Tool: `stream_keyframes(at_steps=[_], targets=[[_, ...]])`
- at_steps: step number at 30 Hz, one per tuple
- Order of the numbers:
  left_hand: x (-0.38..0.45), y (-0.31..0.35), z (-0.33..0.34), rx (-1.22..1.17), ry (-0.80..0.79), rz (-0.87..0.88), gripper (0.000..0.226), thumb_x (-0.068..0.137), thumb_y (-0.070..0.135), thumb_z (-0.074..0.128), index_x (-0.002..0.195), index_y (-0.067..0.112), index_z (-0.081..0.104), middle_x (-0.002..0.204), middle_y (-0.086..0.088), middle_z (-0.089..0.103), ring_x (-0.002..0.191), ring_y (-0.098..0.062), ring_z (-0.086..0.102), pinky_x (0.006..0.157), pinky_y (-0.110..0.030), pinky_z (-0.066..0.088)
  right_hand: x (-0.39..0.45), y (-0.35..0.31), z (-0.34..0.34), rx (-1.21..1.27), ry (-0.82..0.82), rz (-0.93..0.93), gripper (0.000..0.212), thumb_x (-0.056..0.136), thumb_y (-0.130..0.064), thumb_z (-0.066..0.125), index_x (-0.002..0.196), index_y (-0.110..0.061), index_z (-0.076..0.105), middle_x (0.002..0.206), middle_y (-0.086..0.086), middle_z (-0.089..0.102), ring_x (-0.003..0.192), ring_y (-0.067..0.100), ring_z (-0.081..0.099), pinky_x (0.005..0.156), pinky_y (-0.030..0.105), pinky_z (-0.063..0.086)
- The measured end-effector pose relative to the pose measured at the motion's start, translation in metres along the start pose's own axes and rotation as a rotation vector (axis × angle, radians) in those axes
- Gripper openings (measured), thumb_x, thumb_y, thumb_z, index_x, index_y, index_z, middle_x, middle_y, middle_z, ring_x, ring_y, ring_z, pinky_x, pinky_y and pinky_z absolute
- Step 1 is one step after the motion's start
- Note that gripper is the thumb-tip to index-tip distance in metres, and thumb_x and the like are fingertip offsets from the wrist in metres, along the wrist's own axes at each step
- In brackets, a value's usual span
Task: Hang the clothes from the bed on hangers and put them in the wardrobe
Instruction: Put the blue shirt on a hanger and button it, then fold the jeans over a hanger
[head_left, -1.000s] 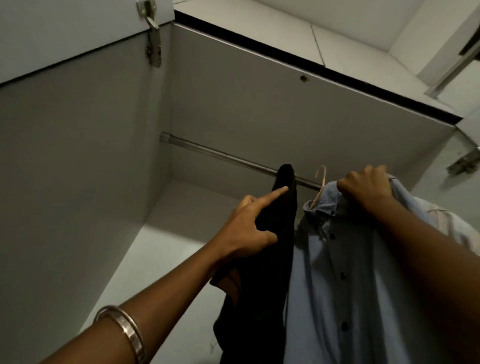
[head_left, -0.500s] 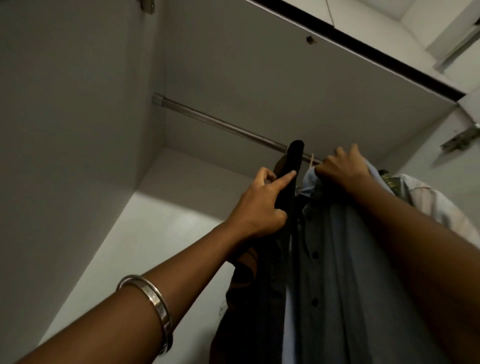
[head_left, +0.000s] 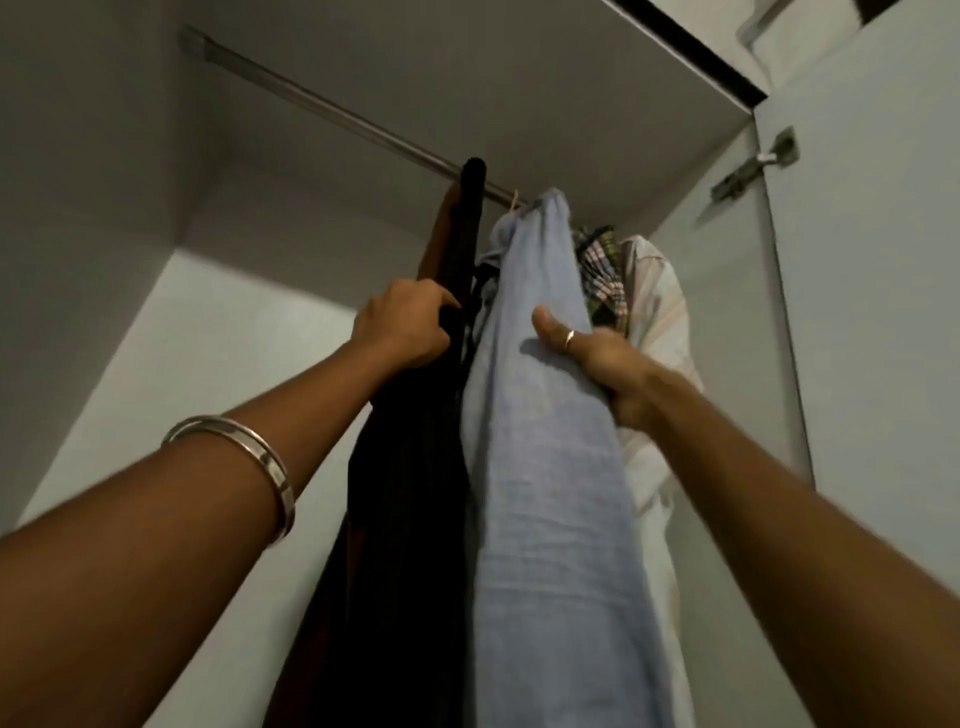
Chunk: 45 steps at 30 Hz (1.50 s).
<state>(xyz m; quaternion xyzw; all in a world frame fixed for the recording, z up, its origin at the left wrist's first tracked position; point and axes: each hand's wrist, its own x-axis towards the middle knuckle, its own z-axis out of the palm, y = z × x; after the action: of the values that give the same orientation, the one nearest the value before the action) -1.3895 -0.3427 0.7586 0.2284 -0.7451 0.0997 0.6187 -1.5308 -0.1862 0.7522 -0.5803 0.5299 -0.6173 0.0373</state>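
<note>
Hanging in the wardrobe (head_left: 597, 78), the black garment (head_left: 415, 467) and blue shirt (head_left: 545, 467) are gripped by left hand (head_left: 402, 327) and right hand (head_left: 597, 358) fingers, seemingly.

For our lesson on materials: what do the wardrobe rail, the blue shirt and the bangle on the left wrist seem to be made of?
Rail: probably metal, satin silver, with a long highlight down its length.
Blue shirt: woven cloth, perhaps cotton or linen, matte and finely creased.
Bangle: polished silver-coloured metal, by its bright reflections; which metal cannot be told.
</note>
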Motion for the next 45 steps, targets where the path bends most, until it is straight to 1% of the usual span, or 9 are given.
stream_keyframes(at_steps=[6, 9, 12, 20, 23, 26, 31, 38, 45], targets=[[-0.048, 0.028, 0.004, 0.046, -0.020, -0.060, 0.046, 0.087, 0.015, 0.057, 0.130, 0.029, 0.054, 0.125, -0.010, 0.059, 0.104, -0.034, 0.059, 0.081, -0.038, 0.050, -0.048, 0.125, 0.006, 0.417, 0.161, 0.356, 0.073, 0.079, -0.078, 0.043, 0.120, -0.020, 0.058, 0.109, 0.009, 0.063, 0.084, 0.026, 0.059, 0.075, 0.041, 0.052], [-0.062, 0.035, 0.007, 0.149, -0.060, -0.001, 0.038, 0.088, 0.010, 0.055, 0.125, 0.022, 0.057, 0.119, -0.013, 0.059, 0.098, -0.035, 0.060, 0.078, -0.040, 0.053, -0.065, 0.145, -0.020, 0.290, 0.430, 0.420, 0.071, 0.085, -0.076, 0.031, 0.140, -0.032, 0.038, 0.134, 0.010, 0.049, 0.112, 0.039, 0.052, 0.085, 0.063, 0.049], [-0.071, 0.029, -0.001, 0.178, -0.073, 0.006, 0.034, 0.088, 0.006, 0.053, 0.121, 0.013, 0.057, 0.117, -0.016, 0.057, 0.096, -0.036, 0.059, 0.079, -0.043, 0.054, -0.090, 0.139, -0.032, 0.140, 0.560, 0.349, 0.067, 0.090, -0.070, 0.026, 0.147, -0.034, 0.022, 0.140, 0.003, 0.038, 0.121, 0.039, 0.046, 0.081, 0.062, 0.052], [-0.099, 0.053, -0.021, 0.085, 0.161, -0.103, 0.015, 0.086, 0.013, 0.060, 0.098, 0.004, 0.061, 0.141, -0.022, 0.029, 0.117, -0.043, 0.041, 0.090, -0.050, 0.041, -0.147, 0.109, -0.042, -0.118, 0.526, 0.276, 0.061, 0.096, -0.062, 0.023, 0.151, -0.038, 0.010, 0.154, 0.000, 0.026, 0.130, 0.034, 0.040, 0.083, 0.053, 0.053], [-0.115, 0.057, -0.013, 0.139, 0.320, 0.033, 0.011, 0.083, 0.011, 0.056, 0.092, 0.007, 0.061, 0.141, -0.023, 0.033, 0.118, -0.043, 0.040, 0.090, -0.050, 0.035, -0.172, 0.106, -0.031, -0.277, 0.519, 0.262, 0.064, 0.096, -0.060, 0.024, 0.152, -0.030, 0.017, 0.153, -0.004, 0.028, 0.125, 0.023, 0.044, 0.085, 0.042, 0.054], [-0.129, 0.072, -0.005, 0.075, 0.330, 0.252, 0.016, 0.084, 0.014, 0.055, 0.096, 0.013, 0.065, 0.130, -0.018, 0.046, 0.110, -0.039, 0.047, 0.082, -0.046, 0.037, -0.201, 0.099, -0.020, -0.261, 0.506, 0.284, 0.064, 0.095, -0.060, 0.027, 0.150, -0.029, 0.024, 0.152, -0.003, 0.032, 0.133, 0.026, 0.039, 0.098, 0.052, 0.046], [-0.171, 0.125, 0.007, -0.465, 0.125, 0.455, 0.028, 0.081, 0.012, 0.052, 0.104, 0.015, 0.067, 0.107, -0.015, 0.053, 0.088, -0.032, 0.056, 0.072, -0.041, 0.046, -0.263, 0.052, -0.015, -0.101, 0.546, 0.259, 0.056, 0.097, -0.059, 0.030, 0.142, -0.027, 0.039, 0.136, 0.001, 0.053, 0.111, 0.026, 0.058, 0.078, 0.043, 0.053], [-0.302, 0.239, -0.001, -1.286, -0.379, 0.067, 0.030, 0.083, 0.008, 0.051, 0.098, 0.024, 0.072, 0.084, 0.013, 0.067, 0.065, -0.005, 0.059, 0.066, -0.030, 0.054, -0.405, 0.019, -0.037, 0.034, 0.804, 0.167, 0.057, 0.095, -0.063, 0.030, 0.129, -0.021, 0.049, 0.097, 0.011, 0.073, 0.075, 0.024, 0.066, 0.064, 0.032, 0.050], [-0.473, 0.379, -0.064, -1.732, -1.027, -0.287, 0.019, 0.082, 0.002, 0.061, 0.095, 0.009, 0.072, 0.070, -0.002, 0.065, 0.043, -0.006, 0.050, 0.042, -0.018, 0.039, -0.600, -0.020, -0.059, -0.122, 1.237, 0.190, 0.045, 0.098, -0.053, 0.033, 0.117, -0.019, 0.055, 0.067, 0.006, 0.067, 0.052, 0.019, 0.057, 0.052, 0.025, 0.039]])
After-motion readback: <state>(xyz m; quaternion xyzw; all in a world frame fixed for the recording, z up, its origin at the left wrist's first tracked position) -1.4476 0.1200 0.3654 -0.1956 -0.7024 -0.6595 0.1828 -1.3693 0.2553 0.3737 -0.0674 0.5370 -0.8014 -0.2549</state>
